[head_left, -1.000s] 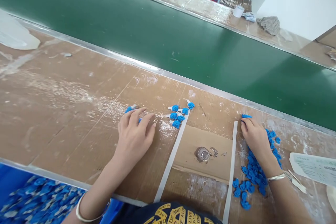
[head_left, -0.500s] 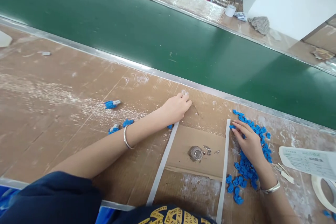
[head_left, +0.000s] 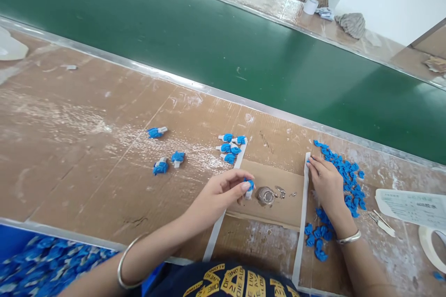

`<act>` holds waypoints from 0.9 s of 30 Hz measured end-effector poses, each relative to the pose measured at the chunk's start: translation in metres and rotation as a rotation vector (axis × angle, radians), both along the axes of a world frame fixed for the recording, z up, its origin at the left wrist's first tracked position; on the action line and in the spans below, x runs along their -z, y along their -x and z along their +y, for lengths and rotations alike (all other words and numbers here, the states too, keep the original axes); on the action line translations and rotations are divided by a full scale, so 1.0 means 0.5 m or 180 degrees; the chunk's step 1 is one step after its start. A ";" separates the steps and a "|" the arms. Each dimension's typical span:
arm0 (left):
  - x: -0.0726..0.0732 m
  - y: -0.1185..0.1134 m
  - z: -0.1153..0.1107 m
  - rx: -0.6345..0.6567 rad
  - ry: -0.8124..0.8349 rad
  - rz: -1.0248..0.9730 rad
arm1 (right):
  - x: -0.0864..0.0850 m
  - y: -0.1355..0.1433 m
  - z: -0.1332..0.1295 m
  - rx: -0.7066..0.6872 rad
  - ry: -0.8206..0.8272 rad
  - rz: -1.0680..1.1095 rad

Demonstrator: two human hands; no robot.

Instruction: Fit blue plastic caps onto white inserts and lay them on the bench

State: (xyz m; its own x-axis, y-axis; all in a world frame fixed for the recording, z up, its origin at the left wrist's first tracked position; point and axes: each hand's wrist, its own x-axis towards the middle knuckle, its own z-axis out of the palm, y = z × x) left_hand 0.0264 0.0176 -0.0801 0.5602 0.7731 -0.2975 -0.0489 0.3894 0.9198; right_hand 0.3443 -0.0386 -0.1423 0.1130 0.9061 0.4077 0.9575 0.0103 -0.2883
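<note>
My left hand (head_left: 223, 190) is closed in a pinch on a small blue piece with a whitish end (head_left: 248, 188), just left of a small clear cup (head_left: 265, 196). The cup stands on a cardboard sheet (head_left: 285, 213), with wet-looking smears beside it. My right hand (head_left: 326, 184) pinches a small blue piece (head_left: 308, 160), mostly hidden by the fingertips, over the right strip of white tape (head_left: 302, 222). Under and beyond that hand spreads a pile of loose blue pieces (head_left: 350, 176). Several blue pieces with pale tabs (head_left: 228, 148) lie by the left tape strip.
More blue-and-grey pieces (head_left: 160, 166) lie farther left on the brown table. A blue bin (head_left: 52, 260) full of similar pieces sits below the front edge. A green belt (head_left: 209, 46) runs behind. At right are tweezers (head_left: 382, 223), a printed sheet (head_left: 411, 209) and a tape roll (head_left: 432, 243).
My left hand has come back towards me from the far side, now with a blue piece in its fingers, uncovering the group by the left tape. My right hand has stayed nearly in place.
</note>
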 end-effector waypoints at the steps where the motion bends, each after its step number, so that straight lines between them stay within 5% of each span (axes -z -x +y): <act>1: 0.007 0.005 -0.015 -0.0131 0.0303 -0.0130 | -0.003 0.000 0.004 -0.0030 0.0017 -0.0004; 7: 0.038 0.003 -0.083 -0.0575 0.1316 -0.0558 | -0.055 0.055 -0.012 -0.0301 0.0022 0.0065; 11: 0.047 -0.005 -0.094 -0.0459 0.1390 -0.0597 | -0.100 0.143 -0.057 -0.1222 0.0144 0.0512; 15: 0.051 -0.005 -0.086 -0.0396 0.1301 -0.0492 | -0.106 0.195 -0.074 -0.1773 0.0266 0.0433; 20: 0.049 -0.009 -0.086 -0.0541 0.1050 -0.0386 | -0.094 0.206 -0.086 -0.1626 0.0338 0.0763; 27: 0.038 -0.029 -0.101 -0.0189 0.1277 -0.1195 | -0.117 0.265 -0.130 -0.0916 0.0155 0.3322</act>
